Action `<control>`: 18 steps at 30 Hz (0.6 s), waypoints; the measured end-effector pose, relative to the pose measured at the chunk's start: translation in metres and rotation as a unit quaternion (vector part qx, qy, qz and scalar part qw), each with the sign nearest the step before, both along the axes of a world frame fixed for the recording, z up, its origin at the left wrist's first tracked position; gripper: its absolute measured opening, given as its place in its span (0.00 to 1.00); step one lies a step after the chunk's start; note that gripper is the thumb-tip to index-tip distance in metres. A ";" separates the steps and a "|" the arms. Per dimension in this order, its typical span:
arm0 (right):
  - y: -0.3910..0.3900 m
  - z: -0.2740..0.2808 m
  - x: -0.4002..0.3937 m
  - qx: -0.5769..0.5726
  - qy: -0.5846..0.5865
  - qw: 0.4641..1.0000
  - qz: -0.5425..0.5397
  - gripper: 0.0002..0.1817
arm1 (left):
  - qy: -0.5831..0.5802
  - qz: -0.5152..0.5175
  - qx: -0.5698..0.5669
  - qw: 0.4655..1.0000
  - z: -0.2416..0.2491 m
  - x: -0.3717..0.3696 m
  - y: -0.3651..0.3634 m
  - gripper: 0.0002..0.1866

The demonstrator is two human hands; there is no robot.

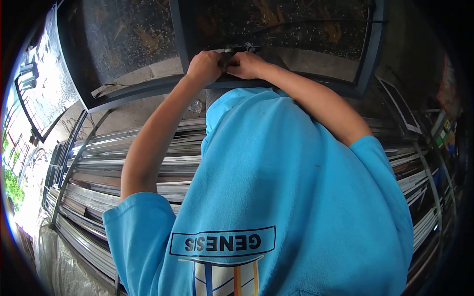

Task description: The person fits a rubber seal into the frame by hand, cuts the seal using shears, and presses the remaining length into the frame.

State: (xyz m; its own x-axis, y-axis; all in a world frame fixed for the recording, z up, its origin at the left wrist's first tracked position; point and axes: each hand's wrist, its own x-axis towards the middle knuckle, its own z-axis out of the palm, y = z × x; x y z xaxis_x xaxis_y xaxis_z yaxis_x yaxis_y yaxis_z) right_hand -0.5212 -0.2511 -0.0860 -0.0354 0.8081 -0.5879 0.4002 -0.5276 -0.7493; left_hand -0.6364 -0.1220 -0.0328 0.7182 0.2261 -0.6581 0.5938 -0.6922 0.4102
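Observation:
My left hand [204, 67] is closed, fingertips pressed together at the near rail of a dark grey metal frame [143, 94]. Right beside it my right hand [245, 65] is closed too, its fingers bent in a pinch toward the left fingertips. Whatever lies between the fingers is small and dark, and the hands hide most of it. Just beyond the fingers, small whitish bits [249, 47] show on the frame. An upright bar [178, 34] of the frame runs away from me near my left hand.
Inside the frame is a dark, spotted surface [123, 39] with brown smears; a thin black cable [316, 20] crosses it. Under and behind me, many long metal profiles [98, 197] lie stacked on a rack. A smaller frame [399, 106] leans at the right. Daylight enters at the left.

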 end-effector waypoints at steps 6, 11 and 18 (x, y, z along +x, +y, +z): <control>0.003 0.001 0.005 0.028 0.017 0.998 0.060 0.19 | -0.071 -0.388 0.163 0.904 0.025 0.005 0.031 0.05; 0.000 0.011 0.000 0.026 0.000 0.999 0.041 0.19 | -0.077 -0.466 0.216 0.855 0.052 0.005 0.036 0.05; -0.004 0.019 -0.003 0.013 0.003 1.000 -0.010 0.19 | 0.051 -0.321 0.154 0.933 0.075 -0.064 0.022 0.05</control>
